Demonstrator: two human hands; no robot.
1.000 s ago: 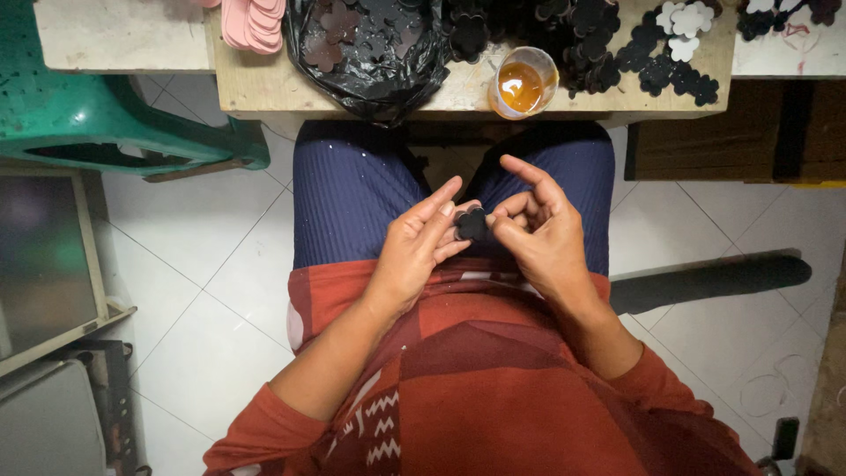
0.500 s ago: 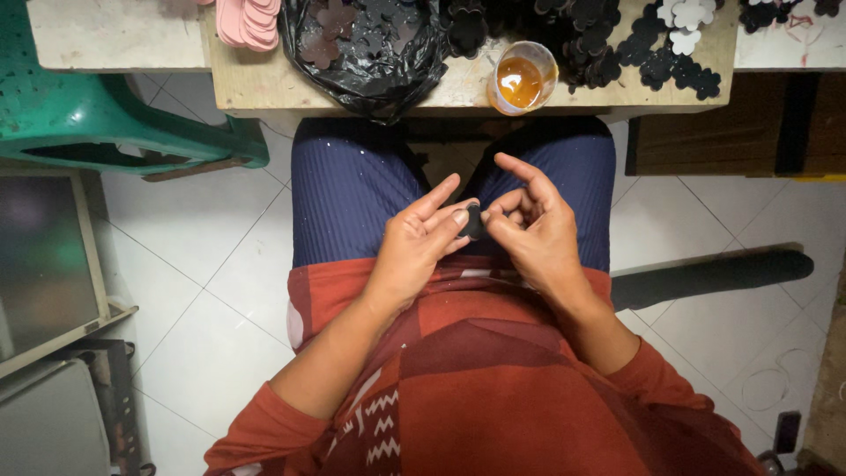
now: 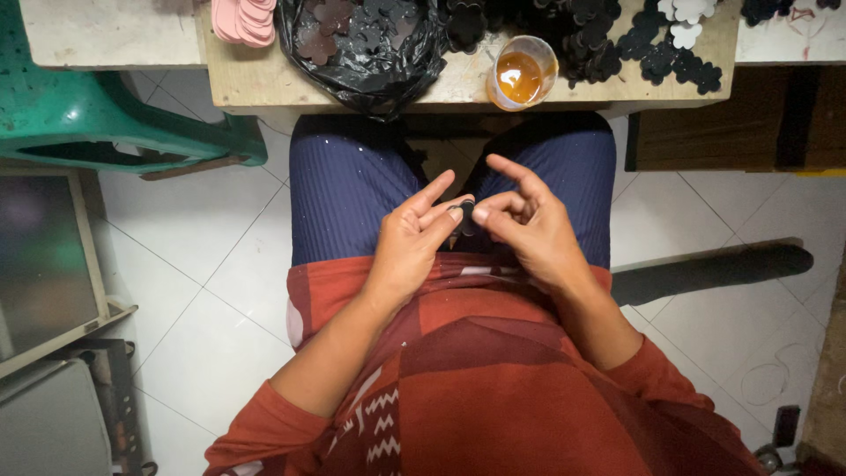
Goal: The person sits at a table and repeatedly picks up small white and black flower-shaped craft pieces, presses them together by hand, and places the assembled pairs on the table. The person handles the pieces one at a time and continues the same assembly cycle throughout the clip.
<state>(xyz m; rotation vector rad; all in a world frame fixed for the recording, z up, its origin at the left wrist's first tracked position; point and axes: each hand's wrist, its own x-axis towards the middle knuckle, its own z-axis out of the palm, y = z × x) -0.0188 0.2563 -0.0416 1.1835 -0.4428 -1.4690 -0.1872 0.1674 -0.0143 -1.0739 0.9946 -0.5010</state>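
Head view, landmark: I take the wooden table (image 3: 264, 84) at the top of the frame as reference for every place below.

Head view, left hand: the left hand (image 3: 414, 242) sits below the table edge, over the lap in blue trousers (image 3: 352, 189); thumb and forefinger are pinched on the small dark piece (image 3: 465, 214).

Head view, right hand: the right hand (image 3: 529, 225) meets it from the other side, its fingertips closed on the same piece, index finger raised toward the table.

Head view, change: against the frame a second ago, I see both hands in nearly the same place below the table, the fingers drawn a little tighter, and the piece now showing less of its face between them. I judge the work on the piece to be fine finger work going on in place, not a pick-up or a set-down.

Head view, on the table: a black plastic bag (image 3: 361, 48) of dark flower-shaped cut-outs, a clear cup of amber liquid (image 3: 520, 75) at the near edge, more dark flower cut-outs (image 3: 634, 44) to its right, a pink stack (image 3: 242, 19) left of the bag.

Head view, beside the table: a green plastic chair (image 3: 97, 123) to its left.

Head view, hidden: most of the piece is covered by fingertips; I cannot tell its shape or what is being done to it. The table's far part is cut off by the frame.
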